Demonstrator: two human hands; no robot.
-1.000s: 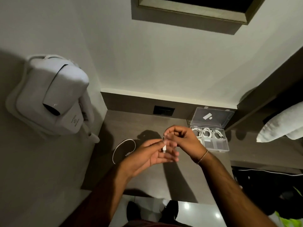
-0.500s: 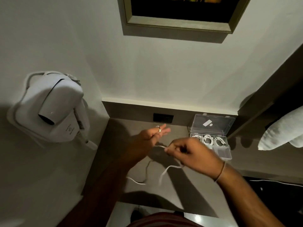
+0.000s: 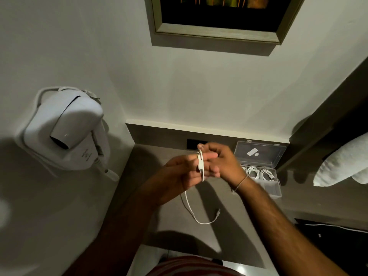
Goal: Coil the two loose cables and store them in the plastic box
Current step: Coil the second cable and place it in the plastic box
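Note:
A thin white cable [image 3: 200, 165] is looped around the fingers of my left hand [image 3: 179, 178], which is held out over the grey counter. My right hand [image 3: 223, 160] pinches the cable at the top of the loop, just right of the left fingers. The cable's loose tail [image 3: 196, 216] hangs below my hands and ends in a small plug. The clear plastic box [image 3: 276, 191] stands at the back right of the counter with its lid [image 3: 258, 155] up. Several coiled white cables [image 3: 258, 173] lie in its rear compartments.
A white wall-mounted hair dryer [image 3: 67, 130] hangs on the left wall. A dark socket plate [image 3: 194, 144] sits in the counter's back panel. A framed picture [image 3: 219, 18] hangs above. A white rolled towel [image 3: 344, 164] lies on a dark shelf to the right.
The hands have come together and loops of cable now sit around my left fingers. The hanging tail is shorter. The view has tilted up a little.

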